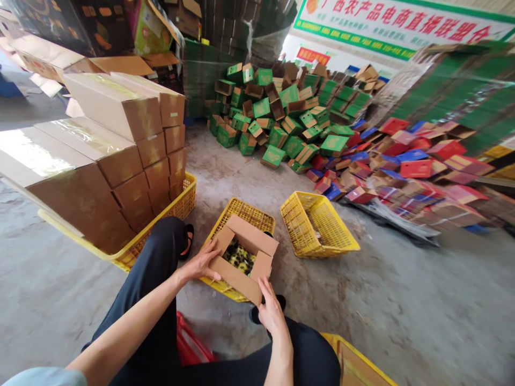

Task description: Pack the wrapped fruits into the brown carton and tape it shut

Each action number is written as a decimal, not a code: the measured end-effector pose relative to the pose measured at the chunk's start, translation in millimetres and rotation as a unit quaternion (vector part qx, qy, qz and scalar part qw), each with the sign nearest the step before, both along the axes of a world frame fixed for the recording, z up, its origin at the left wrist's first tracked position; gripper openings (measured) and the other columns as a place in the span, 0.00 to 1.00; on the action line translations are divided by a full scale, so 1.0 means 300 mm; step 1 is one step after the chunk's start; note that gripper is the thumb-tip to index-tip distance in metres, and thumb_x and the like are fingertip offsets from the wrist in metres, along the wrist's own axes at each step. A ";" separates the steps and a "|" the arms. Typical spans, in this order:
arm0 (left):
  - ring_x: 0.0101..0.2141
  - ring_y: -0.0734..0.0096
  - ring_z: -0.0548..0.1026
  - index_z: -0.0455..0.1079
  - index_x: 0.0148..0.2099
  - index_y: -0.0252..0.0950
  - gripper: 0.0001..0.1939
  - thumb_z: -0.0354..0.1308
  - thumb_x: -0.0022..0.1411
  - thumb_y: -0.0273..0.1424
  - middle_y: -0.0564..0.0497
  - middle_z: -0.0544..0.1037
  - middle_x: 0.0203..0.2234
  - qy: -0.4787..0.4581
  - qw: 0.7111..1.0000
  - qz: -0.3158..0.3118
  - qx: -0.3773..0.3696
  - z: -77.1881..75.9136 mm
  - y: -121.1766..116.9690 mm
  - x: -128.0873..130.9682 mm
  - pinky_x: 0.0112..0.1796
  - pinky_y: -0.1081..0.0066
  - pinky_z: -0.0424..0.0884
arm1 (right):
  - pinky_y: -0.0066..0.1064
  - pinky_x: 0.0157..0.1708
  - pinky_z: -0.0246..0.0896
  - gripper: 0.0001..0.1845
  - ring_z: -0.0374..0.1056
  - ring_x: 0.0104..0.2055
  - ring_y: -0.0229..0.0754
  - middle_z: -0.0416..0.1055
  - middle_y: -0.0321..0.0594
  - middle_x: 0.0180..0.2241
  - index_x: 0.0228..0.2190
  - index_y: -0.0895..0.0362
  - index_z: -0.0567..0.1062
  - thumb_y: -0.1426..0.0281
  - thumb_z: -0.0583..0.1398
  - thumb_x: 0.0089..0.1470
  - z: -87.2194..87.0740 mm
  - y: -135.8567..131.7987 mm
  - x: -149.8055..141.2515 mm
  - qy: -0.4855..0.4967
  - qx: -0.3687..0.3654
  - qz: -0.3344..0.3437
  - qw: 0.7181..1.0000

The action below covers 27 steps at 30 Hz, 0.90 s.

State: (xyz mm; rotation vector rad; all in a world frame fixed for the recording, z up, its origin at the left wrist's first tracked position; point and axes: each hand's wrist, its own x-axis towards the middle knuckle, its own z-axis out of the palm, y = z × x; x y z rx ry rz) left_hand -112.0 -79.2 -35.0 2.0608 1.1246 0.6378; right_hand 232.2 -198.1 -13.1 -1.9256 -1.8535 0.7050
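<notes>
Uneven pressure on the flaps (pixel 236 279) could tip the open cardboard box (pixel 254 234), centre of the frame, off the yellow crate (pixel 250 212), spilling its yellow-green contents (pixel 240 258); the left hand (pixel 200 263) lies palm-down, fingers apart, and the right hand (pixel 272 312) angles upward at the near corner, its grip unclear

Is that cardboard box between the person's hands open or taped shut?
Open: the cardboard box has its flaps parted, and small yellow-and-dark items show inside.
</notes>
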 end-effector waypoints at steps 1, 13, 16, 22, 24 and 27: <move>0.73 0.36 0.47 0.66 0.70 0.32 0.59 0.73 0.44 0.62 0.29 0.50 0.74 0.000 1.000 -0.009 -0.004 0.000 0.002 -0.005 0.69 0.44 0.51 | 0.44 0.71 0.53 0.45 0.53 0.74 0.47 0.56 0.41 0.73 0.67 0.51 0.68 0.83 0.53 0.48 0.004 -0.001 0.000 0.007 -0.006 0.004 1.000; 0.73 0.39 0.48 0.67 0.70 0.33 0.52 0.79 0.47 0.44 0.32 0.51 0.74 -0.045 0.997 -0.037 -0.040 0.002 0.030 -0.044 0.70 0.50 0.51 | 0.39 0.63 0.66 0.38 0.67 0.67 0.47 0.68 0.41 0.66 0.60 0.47 0.76 0.78 0.56 0.48 0.063 0.013 -0.002 0.037 -0.011 -0.033 0.999; 0.72 0.41 0.55 0.71 0.67 0.34 0.44 0.77 0.48 0.33 0.35 0.54 0.73 -0.055 0.996 -0.023 -0.073 0.008 0.045 -0.046 0.69 0.53 0.56 | 0.39 0.63 0.66 0.35 0.69 0.65 0.48 0.68 0.40 0.67 0.60 0.46 0.77 0.75 0.58 0.51 0.072 0.016 0.010 0.048 -0.018 -0.024 0.998; 0.69 0.44 0.63 0.77 0.61 0.38 0.36 0.67 0.47 0.20 0.42 0.62 0.71 -0.081 0.993 0.015 -0.090 0.022 0.056 -0.055 0.68 0.54 0.60 | 0.41 0.66 0.62 0.33 0.66 0.67 0.50 0.66 0.40 0.68 0.60 0.48 0.77 0.70 0.58 0.53 0.068 0.017 0.025 0.059 -0.020 -0.015 0.998; 0.67 0.45 0.66 0.79 0.58 0.36 0.33 0.64 0.47 0.20 0.41 0.66 0.69 -0.095 0.991 0.036 -0.092 0.031 0.059 -0.060 0.67 0.53 0.61 | 0.43 0.67 0.61 0.31 0.66 0.67 0.51 0.66 0.42 0.67 0.60 0.49 0.77 0.66 0.58 0.55 0.066 0.019 0.024 0.061 -0.021 -0.017 0.998; 0.63 0.47 0.72 0.81 0.54 0.34 0.25 0.60 0.53 0.23 0.40 0.73 0.63 -0.123 0.984 0.075 -0.108 0.050 0.063 -0.065 0.64 0.55 0.65 | 0.45 0.65 0.64 0.29 0.67 0.66 0.54 0.67 0.44 0.67 0.58 0.51 0.79 0.58 0.58 0.58 0.059 0.028 0.017 0.074 -0.017 -0.040 0.996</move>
